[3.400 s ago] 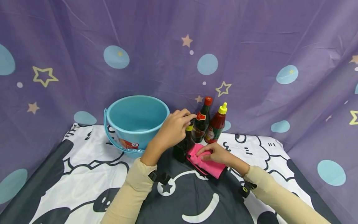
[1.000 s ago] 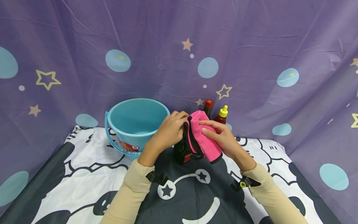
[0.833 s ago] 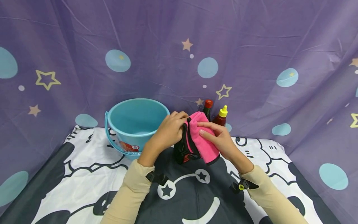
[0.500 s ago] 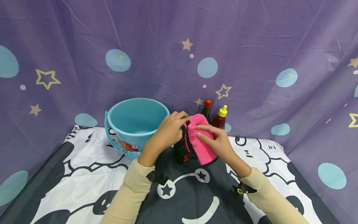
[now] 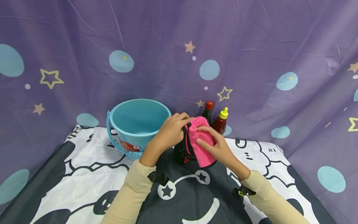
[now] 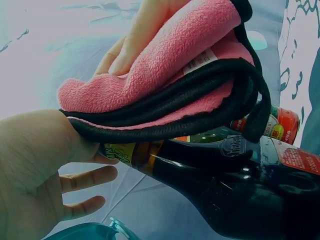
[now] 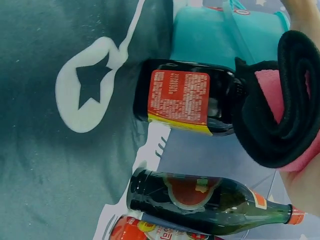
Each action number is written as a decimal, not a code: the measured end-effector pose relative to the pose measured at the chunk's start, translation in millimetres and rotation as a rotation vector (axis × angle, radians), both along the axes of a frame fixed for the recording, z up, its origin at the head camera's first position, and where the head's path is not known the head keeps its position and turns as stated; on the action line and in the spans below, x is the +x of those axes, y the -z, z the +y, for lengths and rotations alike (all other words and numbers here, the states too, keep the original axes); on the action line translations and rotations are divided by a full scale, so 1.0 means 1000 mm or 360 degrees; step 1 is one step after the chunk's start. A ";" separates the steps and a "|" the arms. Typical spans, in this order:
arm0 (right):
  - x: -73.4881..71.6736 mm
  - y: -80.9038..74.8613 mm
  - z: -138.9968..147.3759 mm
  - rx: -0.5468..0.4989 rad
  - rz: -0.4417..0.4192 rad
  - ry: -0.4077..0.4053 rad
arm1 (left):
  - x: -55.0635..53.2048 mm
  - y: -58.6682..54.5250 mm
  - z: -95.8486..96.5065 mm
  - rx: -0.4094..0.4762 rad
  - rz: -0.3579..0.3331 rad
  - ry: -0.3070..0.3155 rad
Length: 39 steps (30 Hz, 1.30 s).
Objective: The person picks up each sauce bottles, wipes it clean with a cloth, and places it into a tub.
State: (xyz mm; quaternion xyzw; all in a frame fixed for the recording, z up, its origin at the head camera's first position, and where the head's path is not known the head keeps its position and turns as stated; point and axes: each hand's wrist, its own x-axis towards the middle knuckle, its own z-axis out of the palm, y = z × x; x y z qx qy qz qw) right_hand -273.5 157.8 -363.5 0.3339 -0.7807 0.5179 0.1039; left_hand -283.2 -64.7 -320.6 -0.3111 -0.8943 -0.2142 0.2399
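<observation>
A dark sauce bottle (image 7: 180,95) with a red and yellow label stands upright on the cloth-covered surface. My left hand (image 5: 170,133) holds it at the top, with several fingers extended past the yellow-banded neck in the left wrist view. A folded pink cloth (image 5: 205,155) with black edging lies over the bottle's neck and upper side. My right hand (image 5: 216,144) pinches this cloth between thumb and fingers, pressing it toward the bottle. From the head view, the cloth and left hand hide most of the bottle; its dark lower part shows below them.
A light blue bucket (image 5: 145,143) stands left of the hands. Behind the cloth are a green bottle (image 5: 207,115) with a red cap and a red sauce bottle (image 5: 219,124) with a yellow nozzle. A purple curtain (image 5: 251,46) hangs close behind.
The right hand brought the pink cloth up from low beside the dark bottle to its neck, then shifted it slightly down and left. The left hand stayed at the bottle's top.
</observation>
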 end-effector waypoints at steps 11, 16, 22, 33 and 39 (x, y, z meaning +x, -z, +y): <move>0.001 0.007 0.004 0.0011 -0.0036 -0.0110 | 0.000 0.001 -0.002 -0.0008 0.0040 0.0028; 0.001 0.014 0.004 0.0016 -0.0057 -0.0179 | 0.002 0.000 -0.002 0.0009 0.0020 0.0040; 0.002 0.025 0.008 0.0085 -0.0139 -0.0252 | 0.001 0.001 -0.001 0.0054 -0.0001 0.0046; 0.008 0.042 0.014 0.0537 -0.0058 -0.0216 | 0.002 0.002 0.001 0.0077 -0.0024 0.0079; 0.012 0.043 0.010 0.0728 0.0269 -0.0031 | 0.001 0.002 0.000 0.0088 -0.0011 0.0072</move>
